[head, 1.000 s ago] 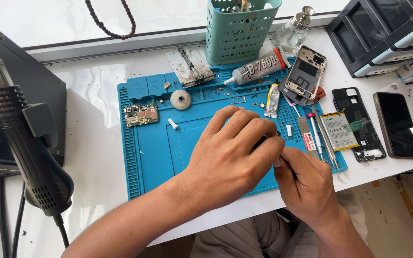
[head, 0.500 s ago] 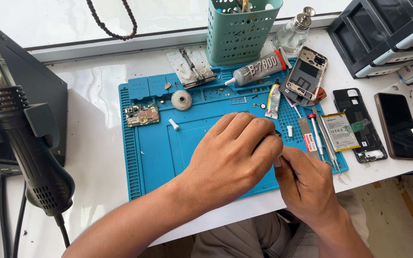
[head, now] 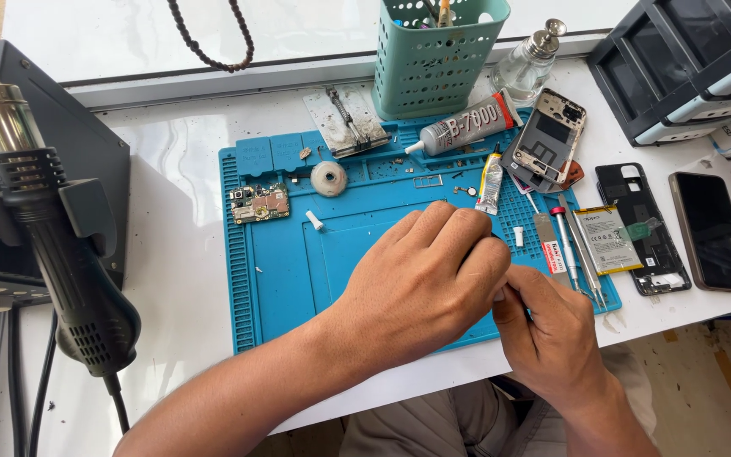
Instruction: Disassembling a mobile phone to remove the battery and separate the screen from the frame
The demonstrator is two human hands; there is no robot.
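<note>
Both hands, unmoved over the last second: left hand (head: 420,283) curled over the blue mat's (head: 281,279) front edge, right hand (head: 552,334) touching it, fingers pinched together. Whatever they grip is hidden; work continues in place

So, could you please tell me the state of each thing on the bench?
Left hand: curled, fingers meeting the right hand.
Right hand: pinching, contents hidden.
Grey glue tube: capped, lying flat.
Black phone frame: opened, empty.
Small green circuit board: lying loose on blue silicone mat.

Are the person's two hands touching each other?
Touching. The head view shows the left hand curled over the blue mat, its fingertips pressed against the right hand with no gap.
</note>
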